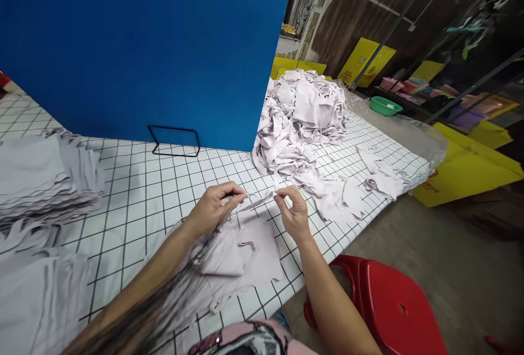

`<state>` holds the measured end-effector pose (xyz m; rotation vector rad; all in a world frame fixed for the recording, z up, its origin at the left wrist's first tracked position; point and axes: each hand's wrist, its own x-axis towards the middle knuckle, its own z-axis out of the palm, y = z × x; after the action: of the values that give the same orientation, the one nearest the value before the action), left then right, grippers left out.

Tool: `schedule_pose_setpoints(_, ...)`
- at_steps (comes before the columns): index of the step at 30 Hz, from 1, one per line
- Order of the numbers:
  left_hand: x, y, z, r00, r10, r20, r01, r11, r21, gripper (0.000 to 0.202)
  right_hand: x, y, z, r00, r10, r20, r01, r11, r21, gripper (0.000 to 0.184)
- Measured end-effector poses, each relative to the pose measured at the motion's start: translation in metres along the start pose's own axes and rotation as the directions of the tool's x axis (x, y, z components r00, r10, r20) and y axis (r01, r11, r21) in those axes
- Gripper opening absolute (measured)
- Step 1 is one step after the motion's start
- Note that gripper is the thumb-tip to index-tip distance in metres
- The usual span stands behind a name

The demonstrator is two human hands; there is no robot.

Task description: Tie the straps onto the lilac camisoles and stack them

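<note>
Just above the table, a thin pale-grey fabric strip (260, 200) stretches between my two hands. One end is pinched between the thumb and fingers of my left hand (215, 206). At the other end, my right hand (293, 213) grips the strip with thumb and forefinger. Below them lies a spread of pale-grey cut fabric pieces (260, 254), partly folded over one another and partly hidden by my left forearm and a dark lock of hair. A short, curled scrap rests on top of the pieces.
Stacks of cut fabric (35, 172) stand at the left. A blue board (143, 54) rises at the back, with a black wire stand (176, 154) at its foot. A big fabric heap (311, 106) lies behind. Beside the table edge stands a red stool (401, 306).
</note>
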<state>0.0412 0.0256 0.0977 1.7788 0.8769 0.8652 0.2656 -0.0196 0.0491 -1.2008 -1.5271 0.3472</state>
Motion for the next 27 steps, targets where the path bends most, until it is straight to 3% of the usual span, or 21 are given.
schedule_pose_setpoints(4, 0.005, 0.011, 0.016, 0.993, 0.054, 0.103, -0.05, 0.998, -0.044, 0.024, -0.005, 0.001, 0.008, 0.998, 0.067, 0.01, -0.067, 0.995, 0.07, 0.006)
schedule_pose_setpoints(9, 0.021, 0.006, 0.035, 0.982, -0.188, -0.001, 0.187, 0.978, -0.093, 0.028, -0.011, 0.004, 0.018, 0.983, 0.183, 0.02, -0.183, 0.965, 0.188, 0.01)
schedule_pose_setpoints(14, 0.03, -0.002, 0.045, 0.951, -0.298, 0.084, 0.309, 0.925, -0.22, 0.032, -0.014, 0.008, 0.021, 0.962, 0.264, 0.07, -0.273, 0.92, 0.28, 0.017)
schedule_pose_setpoints(19, 0.035, -0.006, 0.047, 0.947, -0.32, 0.039, 0.322, 0.935, -0.149, 0.03, -0.015, 0.005, 0.019, 0.963, 0.252, 0.092, -0.267, 0.931, 0.248, 0.022)
schedule_pose_setpoints(24, 0.042, -0.01, 0.052, 0.926, -0.377, -0.003, 0.369, 0.91, -0.188, 0.021, -0.019, 0.0, 0.024, 0.97, 0.216, 0.113, -0.234, 0.954, 0.189, 0.035)
schedule_pose_setpoints(27, 0.043, -0.011, 0.054, 0.946, -0.323, -0.038, 0.317, 0.942, -0.105, 0.018, -0.022, 0.0, 0.026, 0.968, 0.241, 0.071, -0.249, 0.953, 0.174, 0.035)
